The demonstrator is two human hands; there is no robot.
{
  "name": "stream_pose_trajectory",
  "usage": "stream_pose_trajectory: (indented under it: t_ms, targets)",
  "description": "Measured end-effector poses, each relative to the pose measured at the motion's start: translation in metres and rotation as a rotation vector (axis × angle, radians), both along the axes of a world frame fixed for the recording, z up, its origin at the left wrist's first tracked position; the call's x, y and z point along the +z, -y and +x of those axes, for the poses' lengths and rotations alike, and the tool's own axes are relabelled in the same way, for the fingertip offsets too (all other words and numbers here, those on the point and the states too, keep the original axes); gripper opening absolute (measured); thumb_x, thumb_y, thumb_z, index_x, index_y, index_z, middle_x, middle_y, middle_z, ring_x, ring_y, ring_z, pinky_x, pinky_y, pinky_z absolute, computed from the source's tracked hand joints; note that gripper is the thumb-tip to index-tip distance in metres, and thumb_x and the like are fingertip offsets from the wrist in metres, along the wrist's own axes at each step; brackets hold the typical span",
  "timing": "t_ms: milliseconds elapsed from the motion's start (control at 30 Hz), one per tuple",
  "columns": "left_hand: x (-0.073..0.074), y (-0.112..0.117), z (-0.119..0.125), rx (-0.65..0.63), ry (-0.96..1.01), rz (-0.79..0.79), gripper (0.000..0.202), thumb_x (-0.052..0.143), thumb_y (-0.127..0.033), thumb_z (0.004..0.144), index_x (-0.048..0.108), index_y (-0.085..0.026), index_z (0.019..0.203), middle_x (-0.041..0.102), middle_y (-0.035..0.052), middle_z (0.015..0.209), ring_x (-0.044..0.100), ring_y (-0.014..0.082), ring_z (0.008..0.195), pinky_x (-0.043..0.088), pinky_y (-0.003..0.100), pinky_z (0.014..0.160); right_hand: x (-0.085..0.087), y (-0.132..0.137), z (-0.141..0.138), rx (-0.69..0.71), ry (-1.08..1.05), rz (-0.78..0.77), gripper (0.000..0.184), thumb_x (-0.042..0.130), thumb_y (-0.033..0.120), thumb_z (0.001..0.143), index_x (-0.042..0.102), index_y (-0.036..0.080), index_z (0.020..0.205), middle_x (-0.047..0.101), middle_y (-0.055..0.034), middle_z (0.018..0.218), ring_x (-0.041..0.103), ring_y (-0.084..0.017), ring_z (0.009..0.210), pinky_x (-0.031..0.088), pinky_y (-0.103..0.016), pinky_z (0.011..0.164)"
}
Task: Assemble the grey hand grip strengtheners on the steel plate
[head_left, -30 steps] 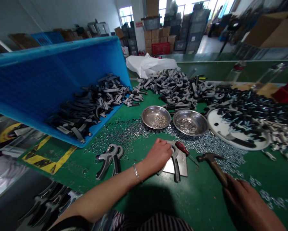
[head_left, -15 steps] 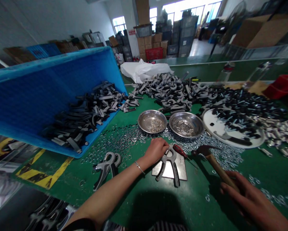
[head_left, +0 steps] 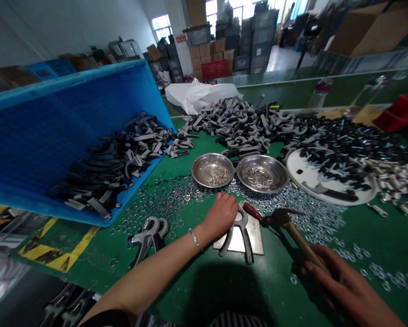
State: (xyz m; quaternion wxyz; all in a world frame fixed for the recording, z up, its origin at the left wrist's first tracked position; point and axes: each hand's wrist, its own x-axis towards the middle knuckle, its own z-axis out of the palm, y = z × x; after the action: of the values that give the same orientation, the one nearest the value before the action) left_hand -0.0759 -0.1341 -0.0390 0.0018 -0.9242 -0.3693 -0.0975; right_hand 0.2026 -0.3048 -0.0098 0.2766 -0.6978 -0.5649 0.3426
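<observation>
Holding grip tool (head_left: 240,229) on plate (head_left: 256,240) in left hand (head_left: 222,215) | right hand (head_left: 343,284) clasps hammer (head_left: 292,229), head beside plate edge

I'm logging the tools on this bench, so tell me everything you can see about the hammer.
The hammer has a dark metal head with a curved claw on a brown, wooden-looking handle. The right hand grips the handle's lower end. It slants away and leftward, its head beside a red-handled screwdriver above the green table. Whether the head touches anything cannot be told.
</observation>
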Motion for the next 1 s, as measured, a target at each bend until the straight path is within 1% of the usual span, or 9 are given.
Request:
stream_pose_trajectory:
  t_ms: [100, 233, 300, 433, 533, 667, 767, 833, 1000]
  targets:
    - [-0.001, -0.002, -0.002, -0.107, -0.088, 0.053, 0.025, 0.042, -0.020, 0.101, 0.064, -0.011, 0.094, 0.059, 0.0112, 0.092, 0.050, 0.0264, 0.094, 0.038, 0.042, 0.087, -0.001, 0.000, 0.008, 0.094, -0.011, 0.000, 0.050, 0.056, 0.057, 0.087, 0.059, 0.023, 0.124, 0.076, -0.0100, 0.107, 0.075, -0.026, 0.081, 0.064, -0.030, 0.062]
    - [0.003, 0.006, -0.008, 0.059, 0.091, -0.034, 0.028, 0.048, -0.035, 0.100, 0.062, -0.013, 0.108, 0.060, 0.0112, 0.108, 0.051, 0.0256, 0.102, 0.040, 0.041, 0.091, 0.005, -0.014, 0.007, 0.201, 0.135, 0.106, 0.049, 0.051, 0.048, 0.094, 0.053, 0.028, 0.139, 0.070, -0.0083, 0.127, 0.072, -0.029, 0.104, 0.063, -0.037, 0.082]
    - [0.006, 0.019, -0.015, 0.093, 0.186, -0.060, 0.030, 0.048, -0.037, 0.101, 0.059, -0.013, 0.116, 0.060, 0.0110, 0.116, 0.051, 0.0247, 0.106, 0.041, 0.039, 0.094, 0.012, -0.025, 0.001, 0.287, 0.181, 0.141, 0.050, 0.046, 0.043, 0.098, 0.047, 0.029, 0.147, 0.063, -0.0070, 0.137, 0.066, -0.030, 0.117, 0.059, -0.042, 0.093]
    - [0.004, 0.048, -0.025, -0.030, 0.109, -0.052, 0.027, 0.038, -0.022, 0.104, 0.060, -0.014, 0.116, 0.063, 0.0096, 0.111, 0.053, 0.0239, 0.101, 0.041, 0.039, 0.092, 0.028, -0.048, -0.023, 0.369, 0.192, 0.254, 0.056, 0.042, 0.036, 0.101, 0.029, 0.033, 0.156, 0.044, -0.0033, 0.153, 0.049, -0.030, 0.134, 0.043, -0.050, 0.110]
    - [0.000, 0.057, -0.025, -0.048, 0.061, -0.051, 0.027, 0.039, -0.021, 0.103, 0.061, -0.013, 0.116, 0.064, 0.0103, 0.109, 0.052, 0.0250, 0.103, 0.040, 0.041, 0.094, 0.032, -0.068, -0.041, 0.422, 0.207, 0.292, 0.056, 0.041, 0.032, 0.102, 0.027, 0.035, 0.156, 0.043, -0.0017, 0.154, 0.049, -0.030, 0.134, 0.044, -0.051, 0.109]
    - [0.005, 0.057, -0.023, 0.085, 0.152, -0.153, 0.024, 0.046, -0.027, 0.101, 0.062, -0.016, 0.115, 0.063, 0.0084, 0.106, 0.053, 0.0253, 0.103, 0.040, 0.042, 0.094, 0.036, -0.083, -0.048, 0.600, 0.179, 0.182, 0.055, 0.040, 0.030, 0.102, 0.029, 0.041, 0.154, 0.053, 0.0017, 0.146, 0.059, -0.028, 0.125, 0.050, -0.047, 0.104]
    - [0.014, 0.056, -0.031, 0.195, 0.253, -0.202, 0.031, 0.059, -0.037, 0.095, 0.060, -0.017, 0.119, 0.060, 0.0094, 0.117, 0.050, 0.0266, 0.109, 0.040, 0.042, 0.096, 0.042, -0.073, -0.046, 0.544, 0.145, 0.172, 0.055, 0.040, 0.033, 0.102, 0.026, 0.039, 0.156, 0.046, 0.0012, 0.152, 0.051, -0.028, 0.133, 0.044, -0.047, 0.110]
    - [0.016, 0.058, -0.039, 0.223, 0.243, -0.190, 0.028, 0.058, -0.035, 0.096, 0.061, -0.016, 0.117, 0.060, 0.0098, 0.118, 0.050, 0.0265, 0.111, 0.039, 0.043, 0.098, 0.041, -0.062, -0.046, 0.500, 0.153, 0.203, 0.056, 0.040, 0.033, 0.102, 0.026, 0.037, 0.156, 0.042, -0.0010, 0.154, 0.047, -0.030, 0.136, 0.043, -0.049, 0.110]
    - [0.017, 0.050, -0.053, 0.163, 0.129, -0.210, 0.019, 0.054, -0.030, 0.097, 0.066, -0.017, 0.104, 0.064, 0.0070, 0.100, 0.054, 0.0253, 0.100, 0.041, 0.042, 0.092, 0.028, -0.047, -0.043, 0.597, 0.102, 0.013, 0.053, 0.043, 0.035, 0.100, 0.035, 0.039, 0.153, 0.058, -0.0023, 0.142, 0.062, -0.032, 0.121, 0.054, -0.048, 0.100]
